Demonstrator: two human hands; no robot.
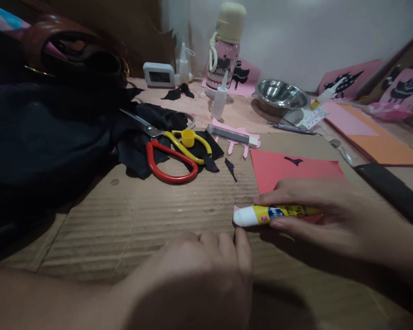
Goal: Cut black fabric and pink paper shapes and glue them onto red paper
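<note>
My right hand (pixel 333 215) grips a yellow glue stick (pixel 271 214), uncapped, held sideways with its white tip pointing left and touching a small pink paper piece (pixel 236 210) on the cardboard sheet (pixel 131 220). My left hand (pixel 206 270) lies just below that tip, fingers curled together, fingertips pressed down by the small piece; what it pins is mostly hidden. A red paper sheet (pixel 285 168) with a small black cut-out on it lies under and behind my right hand.
Red and yellow scissors (pixel 172 156) with a yellow cap (pixel 187 137) rest on black scraps (pixel 158 123). A craft knife (pixel 232 135) lies on pink paper. Behind stand a small glue bottle (pixel 220 97), pink flask (pixel 225 46), steel bowl (pixel 281 94), white clock (pixel 159 74). Dark bag (pixel 37 119) left.
</note>
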